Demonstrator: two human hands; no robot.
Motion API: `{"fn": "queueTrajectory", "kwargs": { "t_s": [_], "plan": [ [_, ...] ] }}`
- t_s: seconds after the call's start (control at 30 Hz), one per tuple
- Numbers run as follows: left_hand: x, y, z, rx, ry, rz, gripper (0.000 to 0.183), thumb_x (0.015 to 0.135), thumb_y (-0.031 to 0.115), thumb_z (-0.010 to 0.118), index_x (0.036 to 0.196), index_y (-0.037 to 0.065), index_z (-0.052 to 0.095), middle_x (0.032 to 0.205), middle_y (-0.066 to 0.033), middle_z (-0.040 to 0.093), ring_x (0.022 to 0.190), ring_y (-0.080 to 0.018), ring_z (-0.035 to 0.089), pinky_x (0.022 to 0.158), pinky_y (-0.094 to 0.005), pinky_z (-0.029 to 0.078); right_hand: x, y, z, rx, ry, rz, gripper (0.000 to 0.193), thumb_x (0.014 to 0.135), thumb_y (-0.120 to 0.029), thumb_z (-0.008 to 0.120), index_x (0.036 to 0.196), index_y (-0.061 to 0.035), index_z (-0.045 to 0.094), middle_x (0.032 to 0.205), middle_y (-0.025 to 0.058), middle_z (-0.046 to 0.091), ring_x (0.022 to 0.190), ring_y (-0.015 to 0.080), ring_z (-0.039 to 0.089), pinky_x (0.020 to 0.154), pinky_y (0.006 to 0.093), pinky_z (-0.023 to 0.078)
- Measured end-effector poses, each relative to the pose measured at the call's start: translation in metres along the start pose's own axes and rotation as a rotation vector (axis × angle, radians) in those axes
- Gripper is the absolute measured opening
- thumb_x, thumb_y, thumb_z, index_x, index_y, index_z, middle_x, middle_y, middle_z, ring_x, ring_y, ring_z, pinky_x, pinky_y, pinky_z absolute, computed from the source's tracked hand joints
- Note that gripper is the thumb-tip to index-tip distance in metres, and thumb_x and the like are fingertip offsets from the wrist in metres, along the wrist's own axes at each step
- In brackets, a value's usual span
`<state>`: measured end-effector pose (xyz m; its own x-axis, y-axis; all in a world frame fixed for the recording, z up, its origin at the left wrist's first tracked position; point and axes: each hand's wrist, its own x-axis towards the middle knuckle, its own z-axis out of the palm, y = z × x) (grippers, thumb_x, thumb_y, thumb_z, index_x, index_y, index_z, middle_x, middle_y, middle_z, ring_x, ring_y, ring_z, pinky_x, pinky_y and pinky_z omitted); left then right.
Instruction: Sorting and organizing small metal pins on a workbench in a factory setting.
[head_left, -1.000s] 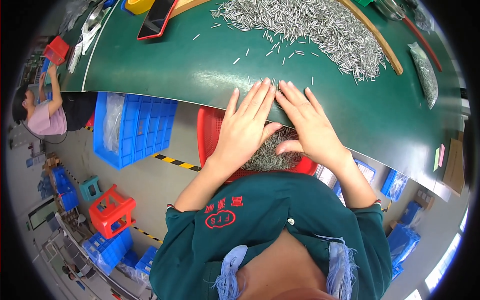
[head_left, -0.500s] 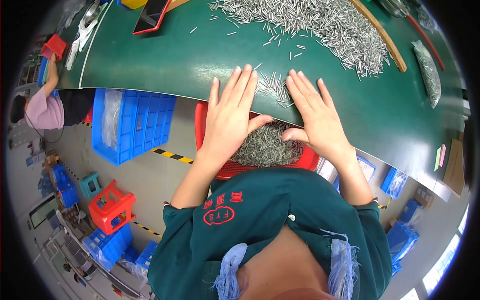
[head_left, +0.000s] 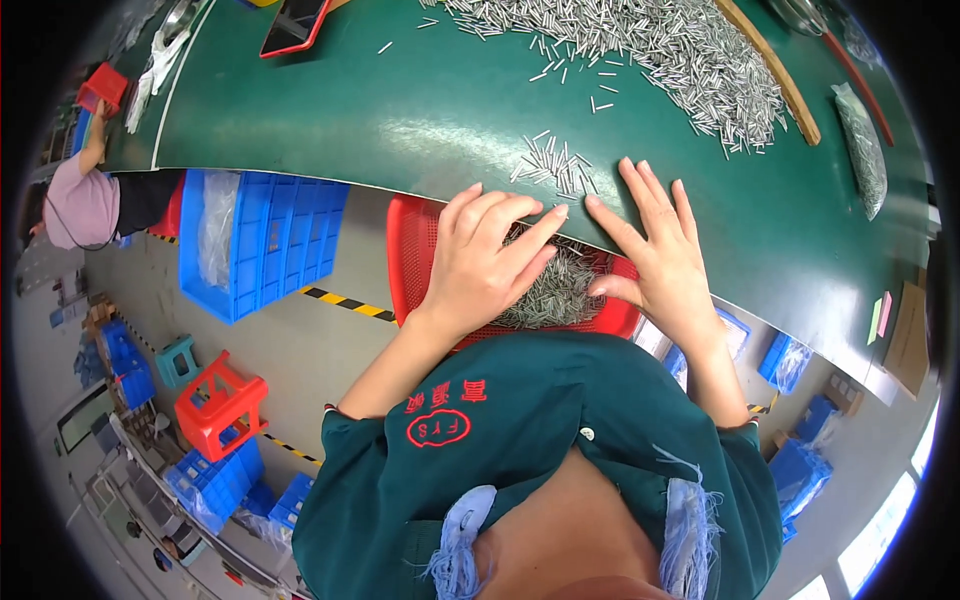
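Note:
Just beyond the table's near edge lies a small cluster of short silvery metal pins point(head_left: 553, 165). My left hand point(head_left: 485, 250) is at the edge to its near left, fingers bent and thumb apart, with nothing visible in it. My right hand point(head_left: 655, 240) rests at the cluster's right side, palm down, fingers spread and empty. Beneath both hands, under the table edge, sits a red plastic basket point(head_left: 405, 235) holding many pins point(head_left: 555, 290). My left hand hides part of the basket and its pins.
A large heap of pins point(head_left: 690, 70) spreads over the far green table point(head_left: 330, 120), bordered by a wooden strip point(head_left: 770, 65). A red-edged phone point(head_left: 295, 25) lies far left, a filled clear bag point(head_left: 860, 150) at right. Blue crates point(head_left: 270, 245) stand left; another person point(head_left: 85, 200) works beyond.
My left hand has drawn back toward the table edge, its straight fingers now bent. My right hand has shifted slightly right and nearer, its fingers spreading. The small cluster lies more exposed.

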<state>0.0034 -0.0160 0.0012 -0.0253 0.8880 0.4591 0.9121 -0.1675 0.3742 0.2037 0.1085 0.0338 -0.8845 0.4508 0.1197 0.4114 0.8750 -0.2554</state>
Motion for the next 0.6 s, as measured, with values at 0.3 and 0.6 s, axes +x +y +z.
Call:
{"fn": "queueTrajectory", "kwargs": {
  "t_s": [0.3, 0.6],
  "plan": [
    [-0.002, -0.004, -0.01, 0.027, -0.032, 0.005, 0.045, 0.083, 0.025, 0.075, 0.126, 0.014, 0.067, 0.122, -0.0003, 0.059, 0.118, -0.022, 0.049, 0.107, -0.0496, 0.036, 0.008, 0.002, 0.002, 0.132, -0.05, -0.073, 0.088, 0.069, -0.06, 0.069, 0.141, -0.0127, 0.054, 0.15, 0.0069, 0.048, 0.143, 0.026, 0.04, 0.12, 0.0528, 0.024],
    [-0.002, -0.01, -0.014, -0.021, -0.127, -0.025, 0.052, 0.083, 0.022, 0.075, 0.133, 0.013, 0.063, 0.132, -0.0018, 0.058, 0.122, -0.0238, 0.053, 0.109, -0.0504, 0.037, 0.013, 0.002, 0.002, 0.214, -0.1, -0.144, 0.103, 0.064, -0.067, 0.064, 0.146, -0.0056, 0.047, 0.153, 0.0109, 0.045, 0.144, 0.0288, 0.038, 0.12, 0.0507, 0.024]
  ]
}}
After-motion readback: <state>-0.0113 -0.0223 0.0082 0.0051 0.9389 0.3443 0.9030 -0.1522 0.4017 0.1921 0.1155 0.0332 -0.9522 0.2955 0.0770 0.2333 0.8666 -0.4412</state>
